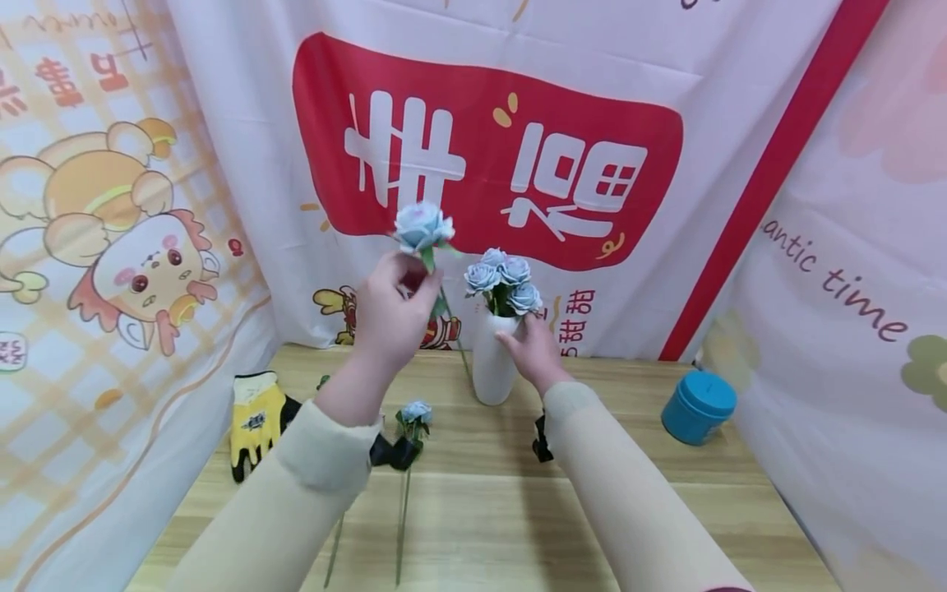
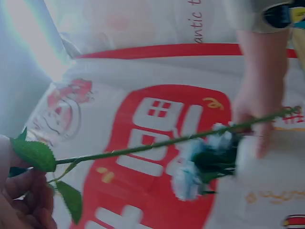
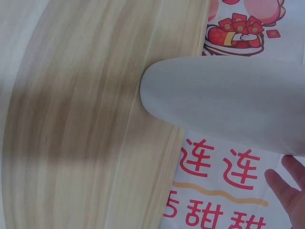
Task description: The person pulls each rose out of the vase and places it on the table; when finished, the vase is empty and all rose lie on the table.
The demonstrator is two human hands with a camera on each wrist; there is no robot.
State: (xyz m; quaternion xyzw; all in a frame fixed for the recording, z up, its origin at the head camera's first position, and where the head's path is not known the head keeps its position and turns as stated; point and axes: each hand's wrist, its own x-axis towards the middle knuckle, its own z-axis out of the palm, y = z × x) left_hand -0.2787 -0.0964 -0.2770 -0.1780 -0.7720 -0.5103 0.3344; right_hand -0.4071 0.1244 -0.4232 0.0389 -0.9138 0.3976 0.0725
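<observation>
My left hand (image 1: 395, 304) pinches a pale blue artificial rose (image 1: 422, 226) just below its bloom. The green stem (image 2: 143, 149) slants down toward the vase and crosses in front of the vase and other hand in the left wrist view. At the back of the table, the white vase (image 1: 491, 366) stands with several blue roses (image 1: 506, 275) bunched in its mouth. My right hand (image 1: 536, 353) grips the vase near its rim, thumb on the near side. In the right wrist view the vase's smooth body (image 3: 219, 100) appears sideways, two fingertips beside it.
Another blue rose (image 1: 416, 413) lies on the wooden table (image 1: 473, 510), with a black bow (image 1: 395, 452) beside it. A yellow-and-black glove (image 1: 255, 419) lies at the left and a blue lidded canister (image 1: 699, 407) at the right. Printed cloth (image 1: 592, 49) hangs behind.
</observation>
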